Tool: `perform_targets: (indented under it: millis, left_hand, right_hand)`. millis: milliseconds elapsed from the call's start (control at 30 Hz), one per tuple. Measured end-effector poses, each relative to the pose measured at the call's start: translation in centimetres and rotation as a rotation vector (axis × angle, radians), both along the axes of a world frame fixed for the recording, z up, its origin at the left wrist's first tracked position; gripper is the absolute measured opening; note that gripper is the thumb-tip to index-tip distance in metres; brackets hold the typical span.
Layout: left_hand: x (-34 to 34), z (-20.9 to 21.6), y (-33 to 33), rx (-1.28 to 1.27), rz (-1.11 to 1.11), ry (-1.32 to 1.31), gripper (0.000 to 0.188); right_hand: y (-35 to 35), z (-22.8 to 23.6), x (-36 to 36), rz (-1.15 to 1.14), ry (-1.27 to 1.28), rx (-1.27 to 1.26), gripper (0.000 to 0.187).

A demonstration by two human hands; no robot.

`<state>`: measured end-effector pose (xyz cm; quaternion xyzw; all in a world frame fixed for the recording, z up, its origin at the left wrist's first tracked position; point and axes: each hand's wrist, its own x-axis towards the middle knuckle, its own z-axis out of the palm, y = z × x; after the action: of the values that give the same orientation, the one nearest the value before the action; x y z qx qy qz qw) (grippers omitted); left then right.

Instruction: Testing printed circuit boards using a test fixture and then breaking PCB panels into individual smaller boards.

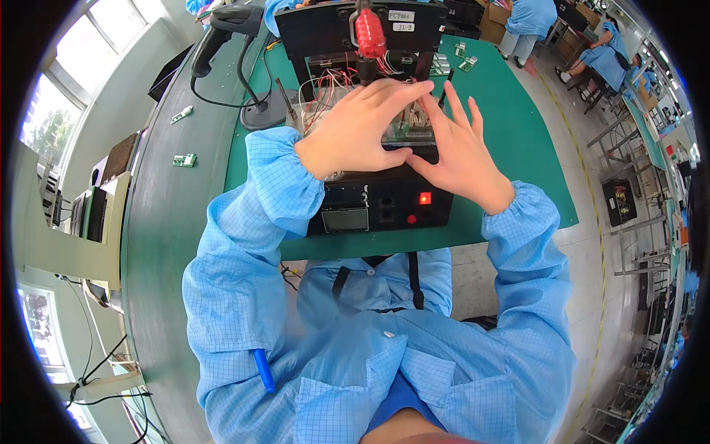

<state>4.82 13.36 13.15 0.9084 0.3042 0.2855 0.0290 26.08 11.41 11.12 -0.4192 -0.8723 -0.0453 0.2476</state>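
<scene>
My left hand point(351, 132) and my right hand point(464, 154) reach over a black test fixture point(396, 181). The fingers of both are stretched out and apart. Thumb tips come close together at the front, and the left index fingertip lies by the right one. In the gap between the hands shows part of a green circuit board point(403, 133) in the fixture's bed; whether any fingertip touches it I cannot tell. Above the hands stands the fixture's red clamp handle point(370, 33). Red and white wires point(329, 80) run behind my left hand. A square red light point(425, 198) glows on the front panel.
A handheld scanner point(222, 37) sits on a stand at the far left. Small green boards point(185, 160) lie on the left bench, and others point(467, 64) on the green mat point(510, 140) at far right. Co-workers in blue point(529, 26) are beyond, across the aisle.
</scene>
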Motion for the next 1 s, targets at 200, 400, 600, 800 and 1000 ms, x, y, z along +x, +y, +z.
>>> perform_targets:
  millis: [200,400,600,800,1000]
  left_hand:
    - [-0.2,0.2,-0.4,0.017,-0.008,0.003,0.093]
    - [-0.4,0.0,-0.4,0.021,0.01,0.005,0.092]
    - [-0.5,-0.3,-0.3,0.037,-0.017,0.015,0.092]
    - [-0.6,0.4,-0.2,0.019,-0.029,0.116,0.096]
    - [-0.8,-1.0,-0.2,0.121,-0.018,-0.008,0.088]
  right_hand:
    - [0.1,-0.4,0.2,-0.002,0.002,0.04,0.09]
    - [-0.1,-0.2,-0.1,0.0,0.016,0.03,0.09]
    - [0.1,-0.5,0.1,-0.009,-0.004,0.001,0.09]
    - [0.0,-0.3,0.3,-0.019,0.002,0.006,0.089]
    - [0.2,-0.7,0.3,0.014,0.022,0.028,0.091]
